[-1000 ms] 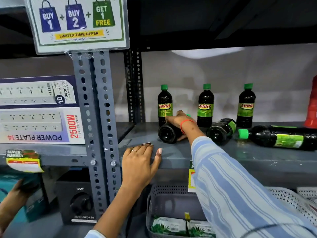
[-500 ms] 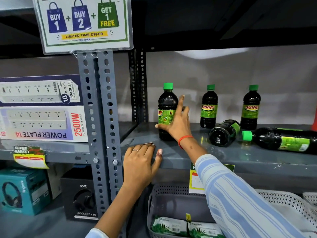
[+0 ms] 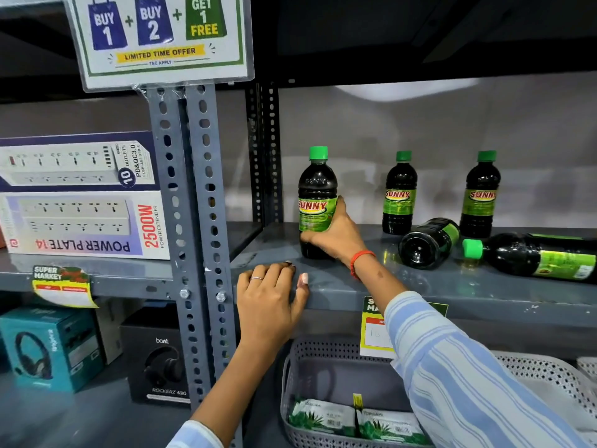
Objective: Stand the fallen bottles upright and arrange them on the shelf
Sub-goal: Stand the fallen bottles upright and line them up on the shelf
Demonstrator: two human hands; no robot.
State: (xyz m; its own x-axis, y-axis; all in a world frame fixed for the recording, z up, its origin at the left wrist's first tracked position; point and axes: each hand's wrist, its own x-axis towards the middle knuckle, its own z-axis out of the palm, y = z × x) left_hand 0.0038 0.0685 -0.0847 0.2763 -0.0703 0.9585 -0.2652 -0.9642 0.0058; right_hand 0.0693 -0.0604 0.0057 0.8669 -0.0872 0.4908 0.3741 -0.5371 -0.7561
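Observation:
Dark SUNNY bottles with green caps sit on the grey shelf [image 3: 452, 287]. My right hand [image 3: 337, 236] grips the lower half of the leftmost bottle [image 3: 316, 189], which stands upright near the shelf's left end with its label facing me. Two more bottles stand at the back, one in the middle [image 3: 399, 192] and one to the right [image 3: 480, 194]. Between them a fallen bottle [image 3: 428, 242] lies with its base toward me. Another fallen bottle [image 3: 533, 257] lies sideways at the right, cap pointing left. My left hand [image 3: 271, 295] rests flat on the shelf's front edge, holding nothing.
Slotted steel uprights [image 3: 193, 221] border the shelf on the left, under a promotion sign [image 3: 158, 37]. Power extender boxes [image 3: 80, 195] fill the left bay. Below are headphone boxes [image 3: 158, 367], a perforated grey basket [image 3: 323, 357] with packets, and a price tag [image 3: 374, 331].
My right hand lifted the fallen left bottle from lying down to standing, then turned its label to the front. The left hand stayed on the shelf edge.

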